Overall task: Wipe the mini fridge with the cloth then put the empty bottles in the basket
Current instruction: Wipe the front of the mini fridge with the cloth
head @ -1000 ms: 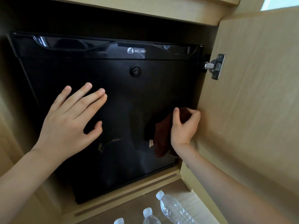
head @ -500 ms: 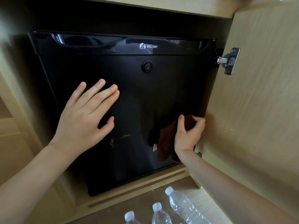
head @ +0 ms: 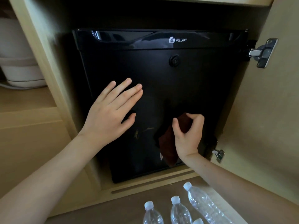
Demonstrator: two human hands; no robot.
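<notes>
Nearest the camera, four clear plastic bottles with white caps lie on the brown floor at the bottom edge: one at the left (head: 152,213), one in the middle (head: 179,210), a longer one angled to the right (head: 203,206), and a fourth of which only the cap shows (head: 198,221). They lie close together, just in front of the pale wooden cabinet base (head: 145,183), and the right forearm passes beside the longest one.

Both bare forearms reach up from the lower corners. The left hand (head: 110,115) lies flat with its fingers spread wide, palm against the glossy black mini fridge door (head: 161,75); it holds nothing. The right hand (head: 188,135) is curled around a dark reddish-brown cloth (head: 168,147), pinching it between thumb and bent fingers against the lower right part of the door. The cloth hangs down below the hand, and a small pale tag shows at its lower left edge. A faint smudge sits on the door between the two hands.

The fridge stands inside the cabinet recess, with a round lock and a white brand mark near its top. To the right, the open wooden cabinet door (head: 265,126) stands close beside the fridge, carrying an upper metal hinge (head: 263,53) and a lower one (head: 219,155). To the left, on a shelf in a separate compartment, rests a white rounded appliance (head: 19,62), partly cut off by the frame.
</notes>
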